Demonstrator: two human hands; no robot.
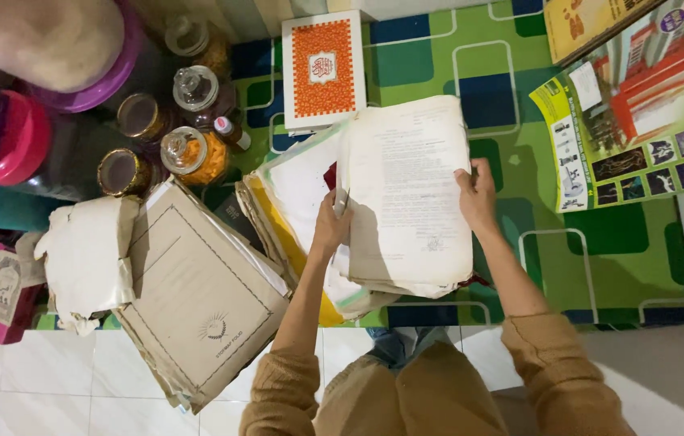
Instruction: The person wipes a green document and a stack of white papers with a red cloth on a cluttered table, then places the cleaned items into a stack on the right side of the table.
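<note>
Sheaf of typed papers (pixel 407 194), yellowed, centre of frame, held lifted over an open folder stack; long axis runs top-to-bottom of frame, tilted slightly, text head toward the top edge. Left hand (pixel 331 226) grips the sheaf's left edge, fingers closed around it, thumb on the page side. Right hand (pixel 478 196) holds the right edge, fingers curled behind the sheets, thumb on top. Under and left of the sheaf: stack of folders (pixel 289 202), white sheets with yellow cover edges, fanned open toward centre-left. Lower left: brown cardboard folder (pixel 197 299), rectangular, printed line border and a small sunburst emblem near its lower corner, lying diagonal. Left of that, crumpled white paper bundle (pixel 83 258). Upper centre: white box (pixel 323 71) with orange patterned panel and a white medallion in the middle, upright rectangle. Upper left: cluster of glass jars (pixel 193 153), some gold-lidded, one with orange contents; pink tub (pixel 11 141) at far left. Upper right: glossy green poster (pixel 641 113) with a red building photo and small picture tiles, angled. Everything lies on a green-and-blue patterned mat (pixel 544 242); white tiled floor (pixel 35 379) along the bottom.
</note>
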